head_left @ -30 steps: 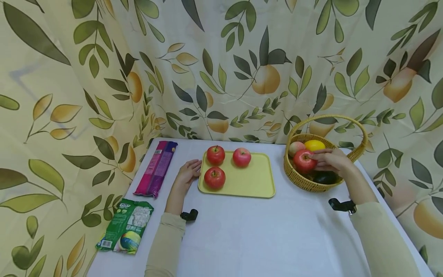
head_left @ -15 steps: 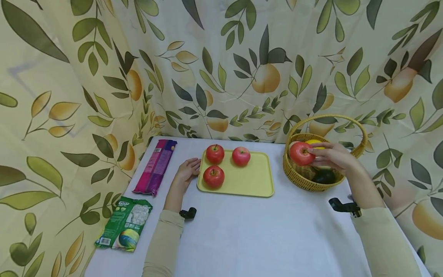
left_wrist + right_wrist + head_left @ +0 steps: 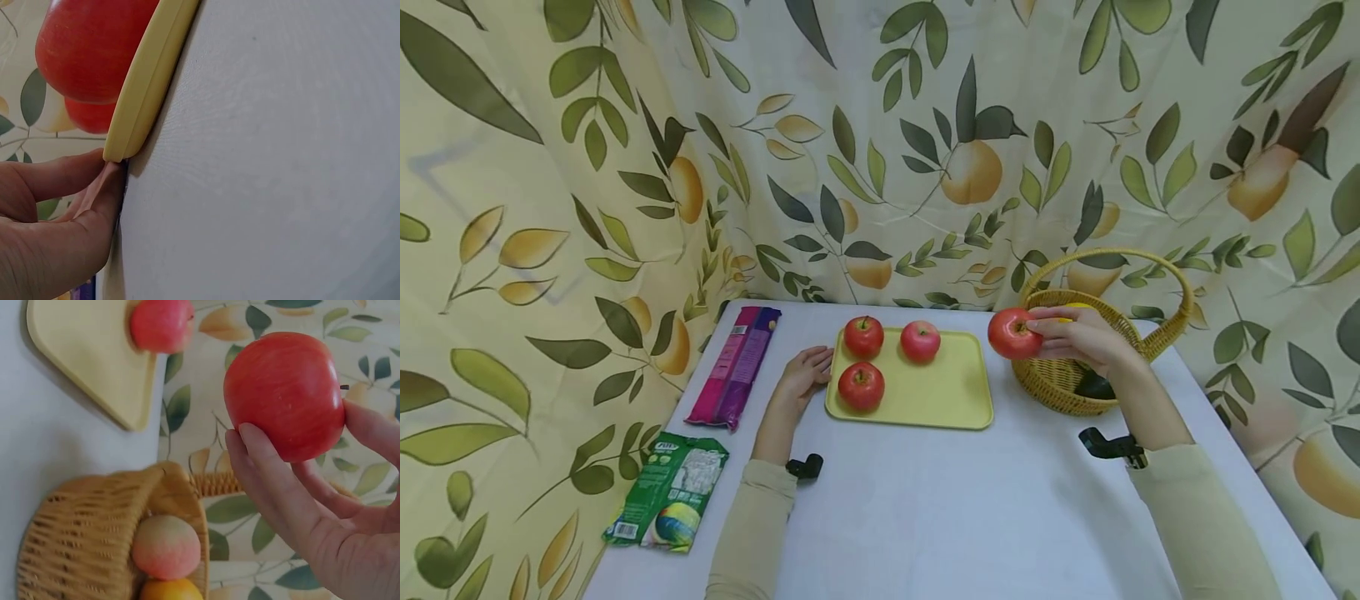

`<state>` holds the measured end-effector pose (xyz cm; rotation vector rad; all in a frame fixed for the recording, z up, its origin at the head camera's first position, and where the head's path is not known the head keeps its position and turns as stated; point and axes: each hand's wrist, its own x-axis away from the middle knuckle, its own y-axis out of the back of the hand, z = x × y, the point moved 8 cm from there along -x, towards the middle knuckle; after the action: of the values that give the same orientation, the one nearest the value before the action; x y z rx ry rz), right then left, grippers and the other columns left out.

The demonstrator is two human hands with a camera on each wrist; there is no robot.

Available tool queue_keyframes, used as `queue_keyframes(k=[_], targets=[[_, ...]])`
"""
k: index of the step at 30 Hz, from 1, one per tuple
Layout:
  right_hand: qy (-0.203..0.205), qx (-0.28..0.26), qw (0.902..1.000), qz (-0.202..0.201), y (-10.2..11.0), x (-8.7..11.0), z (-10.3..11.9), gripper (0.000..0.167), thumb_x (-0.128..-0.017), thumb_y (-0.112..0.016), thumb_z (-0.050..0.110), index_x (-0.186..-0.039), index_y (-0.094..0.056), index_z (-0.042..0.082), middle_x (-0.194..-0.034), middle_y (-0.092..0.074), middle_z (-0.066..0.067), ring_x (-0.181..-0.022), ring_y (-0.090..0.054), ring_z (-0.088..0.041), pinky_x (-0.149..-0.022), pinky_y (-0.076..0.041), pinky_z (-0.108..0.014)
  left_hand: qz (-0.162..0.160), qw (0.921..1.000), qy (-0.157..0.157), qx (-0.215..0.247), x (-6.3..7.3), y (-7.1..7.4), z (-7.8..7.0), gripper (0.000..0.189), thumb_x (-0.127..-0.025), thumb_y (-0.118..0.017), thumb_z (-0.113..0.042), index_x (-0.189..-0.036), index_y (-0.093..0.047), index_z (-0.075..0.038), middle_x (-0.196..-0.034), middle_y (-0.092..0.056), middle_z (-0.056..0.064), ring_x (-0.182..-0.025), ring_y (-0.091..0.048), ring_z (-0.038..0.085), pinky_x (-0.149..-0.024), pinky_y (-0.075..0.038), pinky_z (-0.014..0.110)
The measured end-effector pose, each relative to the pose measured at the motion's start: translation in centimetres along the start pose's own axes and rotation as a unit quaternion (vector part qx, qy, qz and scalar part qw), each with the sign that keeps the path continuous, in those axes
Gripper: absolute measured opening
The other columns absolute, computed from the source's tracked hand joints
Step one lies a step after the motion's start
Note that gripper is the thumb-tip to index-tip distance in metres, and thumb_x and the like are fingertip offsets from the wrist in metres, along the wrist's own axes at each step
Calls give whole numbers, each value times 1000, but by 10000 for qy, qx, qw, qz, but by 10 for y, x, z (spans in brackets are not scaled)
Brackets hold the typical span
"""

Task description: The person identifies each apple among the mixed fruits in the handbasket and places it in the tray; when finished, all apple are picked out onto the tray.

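My right hand [image 3: 1078, 333] holds a red apple [image 3: 1012, 333] between thumb and fingertips, over the left rim of the wicker basket [image 3: 1048, 392]. The right wrist view shows this apple [image 3: 284, 394] raised, stem toward the thumb. In the basket, a peach [image 3: 165, 547] lies beside a yellow fruit [image 3: 172, 590]; a dark, glossy item [image 3: 1093, 385] is partly hidden. My left hand [image 3: 803, 377] rests at the left edge of the yellow tray [image 3: 940, 400], fingertips touching its rim [image 3: 134, 119]. Three red apples sit on the tray, one front left [image 3: 861, 386], two behind.
A pink and purple packet [image 3: 735, 367] lies left of the left hand. Nearer the front is a green packet [image 3: 673, 492]. The basket's tall handle [image 3: 1108, 252] arches above it. A leaf-and-fruit patterned curtain [image 3: 910, 167] hangs behind the white-covered table [image 3: 940, 508].
My right hand has lifted the apple out of the basket and carried it left, toward the tray. The left hand has stayed at the tray's edge.
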<state>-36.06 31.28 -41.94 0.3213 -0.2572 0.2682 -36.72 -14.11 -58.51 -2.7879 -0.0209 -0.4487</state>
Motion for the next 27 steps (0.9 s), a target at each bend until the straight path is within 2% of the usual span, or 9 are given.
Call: queue_keyframes(k=[6,13,20,27], targets=[[56,-185,9997,144,-24,-12,-1,62,-101,-71,27,-146,-47,-6,-111,-71,-5,-93,-77,-25,-89,-62,-43,6,10000,-23,13,1,0,-1,77,-86,-48,32,-157,-35,5,-160,-42,24,-150,-40,32,-120,-39,42],[321,-292,9978,496,-52,-21,4,59,-102,-69,18,-147,-47,-13,-112,-76,-11,-94,-78,-30,-89,-60,-48,26,10000,-3,-17,-1,0,-1,78,-85,-48,32,-157,-35,6,-160,-42,25,-150,-40,33,-120,-39,42],[15,-534,9970,560,-75,-32,-5,62,-101,-71,23,-149,-45,-7,-109,-76,-9,-96,-78,-30,-94,-59,-48,25,10000,-37,48,-1,-1,-2,76,-85,-47,33,-156,-34,8,-160,-41,26,-150,-39,34,-120,-39,43],[-154,-773,9944,710,-99,-39,-16,60,-101,-70,21,-149,-46,-7,-116,-73,-14,-97,-77,-30,-94,-60,-46,56,10000,-44,65,-2,-2,-1,75,-86,-47,32,-156,-35,7,-160,-42,26,-150,-40,34,-119,-40,42]])
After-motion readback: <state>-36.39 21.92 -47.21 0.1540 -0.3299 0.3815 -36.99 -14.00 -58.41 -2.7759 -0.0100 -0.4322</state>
